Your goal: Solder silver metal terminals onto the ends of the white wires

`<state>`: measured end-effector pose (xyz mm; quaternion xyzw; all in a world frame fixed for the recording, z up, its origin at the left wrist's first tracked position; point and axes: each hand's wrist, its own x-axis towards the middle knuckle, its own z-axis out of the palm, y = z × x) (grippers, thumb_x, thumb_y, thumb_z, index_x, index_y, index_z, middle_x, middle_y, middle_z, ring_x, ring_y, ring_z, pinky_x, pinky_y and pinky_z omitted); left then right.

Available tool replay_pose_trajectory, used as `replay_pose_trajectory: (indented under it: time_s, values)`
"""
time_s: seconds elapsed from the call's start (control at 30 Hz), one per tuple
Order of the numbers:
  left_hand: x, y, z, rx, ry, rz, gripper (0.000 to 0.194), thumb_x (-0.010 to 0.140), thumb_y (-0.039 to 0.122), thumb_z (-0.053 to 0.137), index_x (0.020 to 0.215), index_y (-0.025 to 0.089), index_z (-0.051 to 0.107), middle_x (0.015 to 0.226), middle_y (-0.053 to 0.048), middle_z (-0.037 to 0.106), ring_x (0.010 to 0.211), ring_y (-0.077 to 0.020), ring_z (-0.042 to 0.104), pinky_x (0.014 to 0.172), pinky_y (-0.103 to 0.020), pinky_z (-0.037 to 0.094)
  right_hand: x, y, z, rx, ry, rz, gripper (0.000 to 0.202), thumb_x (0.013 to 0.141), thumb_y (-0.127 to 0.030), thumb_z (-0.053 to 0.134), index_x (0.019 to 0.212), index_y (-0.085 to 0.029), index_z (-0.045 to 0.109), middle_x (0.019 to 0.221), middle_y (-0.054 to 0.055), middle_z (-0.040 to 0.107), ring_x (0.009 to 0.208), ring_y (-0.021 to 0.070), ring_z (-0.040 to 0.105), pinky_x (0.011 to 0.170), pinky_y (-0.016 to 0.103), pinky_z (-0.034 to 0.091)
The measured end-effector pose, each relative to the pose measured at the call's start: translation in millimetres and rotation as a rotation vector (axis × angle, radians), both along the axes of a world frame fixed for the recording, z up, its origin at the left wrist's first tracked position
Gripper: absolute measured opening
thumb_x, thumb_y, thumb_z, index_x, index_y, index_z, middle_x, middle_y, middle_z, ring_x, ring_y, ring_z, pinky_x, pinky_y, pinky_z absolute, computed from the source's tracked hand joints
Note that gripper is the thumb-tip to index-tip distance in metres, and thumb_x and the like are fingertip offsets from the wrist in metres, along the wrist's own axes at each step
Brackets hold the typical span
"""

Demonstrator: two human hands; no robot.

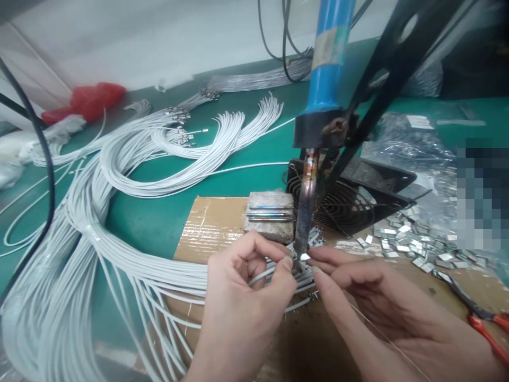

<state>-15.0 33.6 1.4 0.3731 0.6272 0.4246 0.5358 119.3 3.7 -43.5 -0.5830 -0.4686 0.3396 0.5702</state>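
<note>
My left hand (248, 294) is closed in a pinch on a white cable (260, 276), its end at the tip of the soldering iron (304, 212). The iron points straight down, with a blue handle, fixed on a black bracket. My right hand (369, 297) pinches a small silver metal connector (305, 257) from the other side, close by the iron's tip. A thin wire (389, 339), perhaps solder, runs from under my right hand toward the lower edge. Fingers and iron partly hide the joint. More cable ends lie just beneath.
Thick bundles of white cables (87, 212) cover the left. Behind the hands sit a grey block with metal rods (270, 215) and a black fan (342, 204). Loose metal connectors (413, 241) and orange-handled scissors (469, 305) lie right, on cardboard (210, 223).
</note>
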Motion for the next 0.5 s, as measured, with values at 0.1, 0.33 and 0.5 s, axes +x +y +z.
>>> replay_pose_trajectory:
  time_s: [0.1,0.33,0.5]
  values:
    - [-0.9,-0.7,-1.3,0.01,0.02,-0.003,0.01,0.075,0.018,0.076,0.07,0.018,0.068,0.069,-0.001,0.069,0.054,-0.0087,0.044,0.05,-0.019,0.034,1.3,-2.2,-0.3,0.007,-0.039,0.031,0.012,0.085,-0.031,0.083,0.08,-0.03,0.073,0.105,-0.001,0.085,0.093,0.0201,0.085,0.085,0.021,0.065]
    - [-0.7,-2.9,0.6,0.027,0.051,-0.002,0.011,0.075,0.018,0.077,0.069,0.018,0.068,0.082,-0.004,0.073,0.054,-0.0074,0.042,0.05,-0.02,0.032,0.4,-4.6,1.2,0.006,-0.013,0.008,0.013,0.084,-0.032,0.084,0.08,-0.03,0.073,0.105,-0.001,0.085,0.091,0.02,0.085,0.084,0.021,0.065]
    - [-1.2,-4.1,-0.4,0.018,0.043,-0.02,0.01,0.078,0.019,0.075,0.071,0.019,0.068,0.062,0.002,0.061,0.055,-0.0104,0.042,0.051,-0.021,0.033,-2.3,-2.4,5.0,-0.005,-0.005,-0.052,0.014,0.081,-0.031,0.086,0.074,-0.026,0.075,0.099,0.003,0.086,0.087,0.0215,0.085,0.08,0.022,0.067]
